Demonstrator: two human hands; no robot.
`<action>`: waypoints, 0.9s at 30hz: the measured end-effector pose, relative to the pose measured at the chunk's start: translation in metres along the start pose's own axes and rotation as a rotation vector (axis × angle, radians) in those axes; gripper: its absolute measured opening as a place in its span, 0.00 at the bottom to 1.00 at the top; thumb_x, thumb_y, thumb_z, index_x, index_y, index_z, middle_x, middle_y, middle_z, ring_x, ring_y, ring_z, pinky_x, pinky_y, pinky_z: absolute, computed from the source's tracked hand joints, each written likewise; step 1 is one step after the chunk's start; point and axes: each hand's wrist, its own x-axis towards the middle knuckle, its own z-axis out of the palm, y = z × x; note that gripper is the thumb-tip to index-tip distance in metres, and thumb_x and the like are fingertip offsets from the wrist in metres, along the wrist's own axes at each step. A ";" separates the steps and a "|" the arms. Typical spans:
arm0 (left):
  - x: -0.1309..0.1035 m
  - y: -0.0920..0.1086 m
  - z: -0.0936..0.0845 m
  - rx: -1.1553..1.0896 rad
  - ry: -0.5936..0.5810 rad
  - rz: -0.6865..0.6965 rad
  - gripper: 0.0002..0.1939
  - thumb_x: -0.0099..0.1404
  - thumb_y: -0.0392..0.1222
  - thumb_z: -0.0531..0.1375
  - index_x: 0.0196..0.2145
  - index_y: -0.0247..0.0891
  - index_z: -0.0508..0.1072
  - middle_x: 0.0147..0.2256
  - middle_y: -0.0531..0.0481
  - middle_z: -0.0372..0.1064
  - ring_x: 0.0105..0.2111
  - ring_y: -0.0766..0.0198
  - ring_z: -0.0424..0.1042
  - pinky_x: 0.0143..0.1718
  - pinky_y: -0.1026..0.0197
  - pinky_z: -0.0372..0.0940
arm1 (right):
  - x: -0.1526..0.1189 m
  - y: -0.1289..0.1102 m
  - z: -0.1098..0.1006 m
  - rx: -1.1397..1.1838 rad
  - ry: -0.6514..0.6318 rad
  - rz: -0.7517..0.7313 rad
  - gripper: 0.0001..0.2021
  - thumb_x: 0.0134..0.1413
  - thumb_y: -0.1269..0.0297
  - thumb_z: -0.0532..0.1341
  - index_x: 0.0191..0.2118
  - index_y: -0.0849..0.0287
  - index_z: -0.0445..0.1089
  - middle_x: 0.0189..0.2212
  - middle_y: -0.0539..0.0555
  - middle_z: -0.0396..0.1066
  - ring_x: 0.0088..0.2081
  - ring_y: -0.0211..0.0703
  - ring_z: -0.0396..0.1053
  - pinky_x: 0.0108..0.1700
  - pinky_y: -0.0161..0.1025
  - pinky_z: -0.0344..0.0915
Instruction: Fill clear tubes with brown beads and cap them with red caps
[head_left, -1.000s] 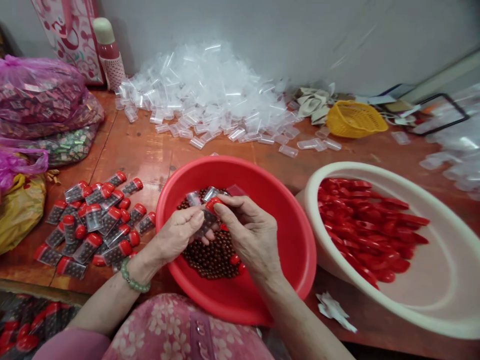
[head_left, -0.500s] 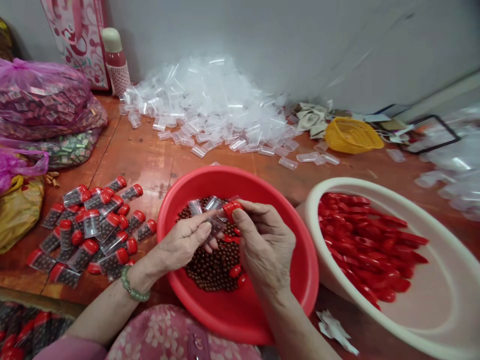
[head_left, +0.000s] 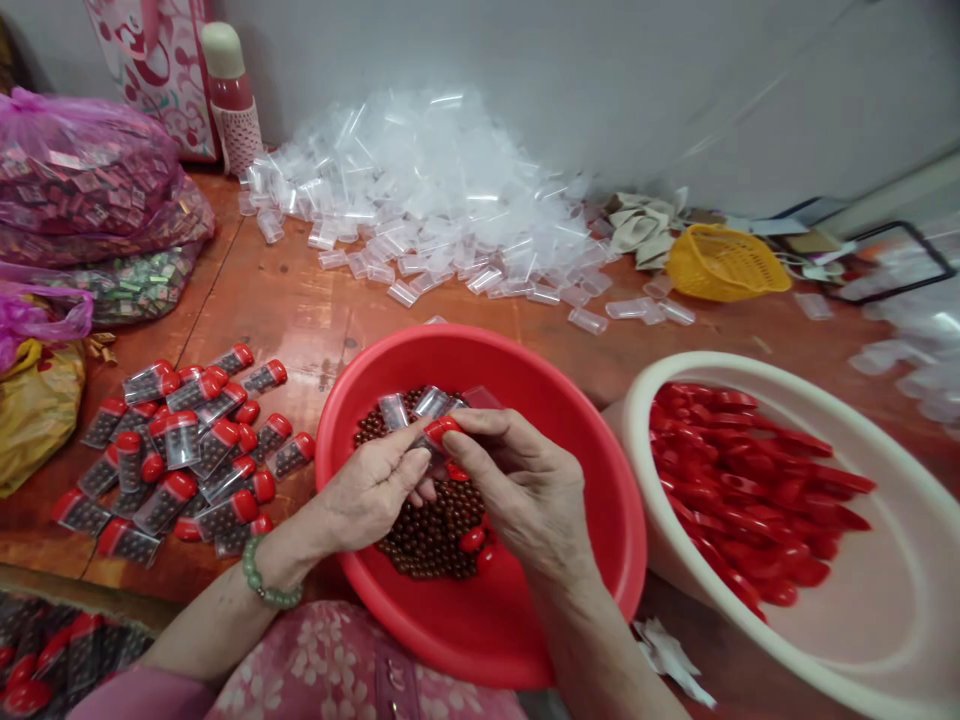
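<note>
Pinching glossy red cap [head_left: 441, 429]: right hand [head_left: 525, 490]; left hand [head_left: 377, 490] grips clear tube [head_left: 435, 459]. Round plastic basin [head_left: 502, 635] holds brown beads [head_left: 424, 545].

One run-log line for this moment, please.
left hand: holds clear container, mostly hidden | right hand: grip on red cap | red basin: beneath both hands, brown balls inside

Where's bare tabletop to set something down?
Roomiest patch: tabletop bordered by the purple bags, clear tube pile, capped tubes and red basin. A narrower strip runs between the yellow basket and white basin. Crowded: left front, under the capped tubes, and the red basin's middle, where the left hand and right hand hover over brown beads.
</note>
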 end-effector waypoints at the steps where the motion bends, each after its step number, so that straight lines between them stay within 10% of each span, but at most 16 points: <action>1: 0.000 0.000 0.000 0.020 0.001 -0.002 0.32 0.69 0.52 0.51 0.64 0.32 0.56 0.28 0.50 0.64 0.28 0.67 0.63 0.34 0.63 0.62 | 0.000 0.001 -0.003 0.007 -0.022 0.002 0.04 0.51 0.64 0.66 0.34 0.55 0.73 0.30 0.50 0.74 0.28 0.38 0.72 0.29 0.35 0.71; 22: 0.002 -0.002 0.000 -0.087 -0.021 -0.035 0.25 0.67 0.53 0.53 0.54 0.32 0.70 0.26 0.52 0.63 0.26 0.69 0.63 0.30 0.65 0.60 | -0.005 0.008 -0.013 -0.223 -0.131 -0.130 0.02 0.57 0.66 0.62 0.37 0.54 0.71 0.30 0.50 0.74 0.31 0.39 0.72 0.34 0.37 0.71; 27: 0.004 -0.006 0.000 -0.326 0.064 -0.074 0.22 0.63 0.55 0.59 0.43 0.32 0.75 0.30 0.49 0.67 0.29 0.69 0.66 0.32 0.66 0.61 | -0.011 0.015 -0.003 -0.534 -0.182 -0.377 0.32 0.48 0.52 0.68 0.56 0.57 0.60 0.46 0.62 0.71 0.46 0.53 0.72 0.46 0.49 0.71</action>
